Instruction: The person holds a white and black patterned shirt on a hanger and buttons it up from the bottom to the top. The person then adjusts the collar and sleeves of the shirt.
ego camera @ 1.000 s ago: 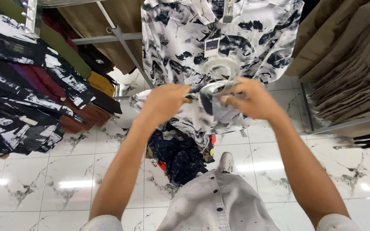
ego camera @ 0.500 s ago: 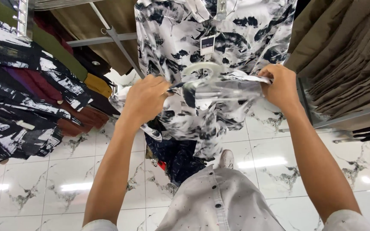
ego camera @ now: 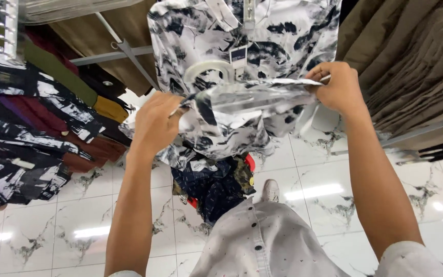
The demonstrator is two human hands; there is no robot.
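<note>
A small dark tag hung below the collar of the black-and-white shirt. Both arms reached up: the left hand and right hand each pinched an end of its clear plastic-wrapped fold.

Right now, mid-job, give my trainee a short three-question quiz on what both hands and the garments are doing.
1. True or false: the left hand and right hand grip opposite ends of the black-and-white patterned shirt.
2. What lies on the marble floor below the hands? A) dark clothes pile B) cardboard box C) folded towels
3. Fill in: a white ____ shows just above the held shirt.

Key: 1 true; 2 A, the dark clothes pile; 3 hanger.
</note>
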